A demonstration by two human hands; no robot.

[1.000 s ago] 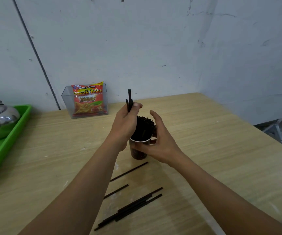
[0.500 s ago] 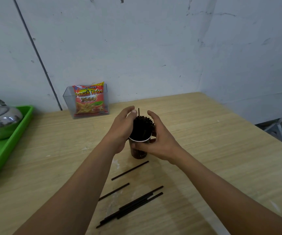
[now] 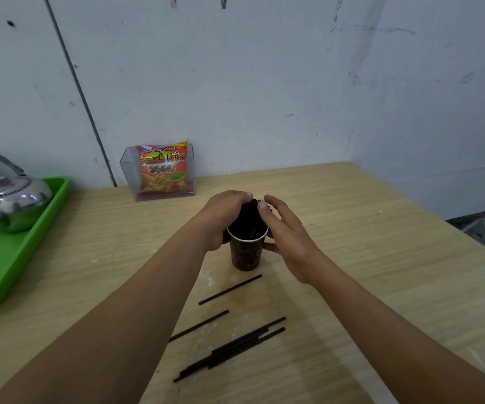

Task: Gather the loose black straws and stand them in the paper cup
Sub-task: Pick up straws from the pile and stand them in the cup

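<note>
The straws that stood proud of the bunch a second ago are now down level with the rest, and the left hand [image 3: 221,220] has sunk with them onto the top of the bunch.

Nearest on the bench [image 3: 366,272], the task is unfinished. A loose bundle [image 3: 235,348] of black straws lies flat and slanted. Two single straws [image 3: 229,289] lie apart from it, between the bundle and the cup.

Beyond them the paper cup [image 3: 247,255] stands upright, packed with the standing straws [image 3: 248,217]. The left hand curls over and round their tops. The right hand [image 3: 290,240] wraps the cup's far side with its thumb up against the straw ends, though its fingers are mostly hidden, so that grip is probably on the cup rather than plainly so.

The step in hand looks like seating the last ones added. It goes best with a flat, even press straight down while the other hand keeps the light cup from tipping. Squeezing the bunch sideways could splay the straws or crease the rim. The bundle on the bench should be squared up before it is lifted.

Farther back, a snack packet [image 3: 162,170] sits in a clear holder [image 3: 191,158] against the wall. At far left, a metal kettle [image 3: 8,199] rests on a green tray [image 3: 17,258].
</note>
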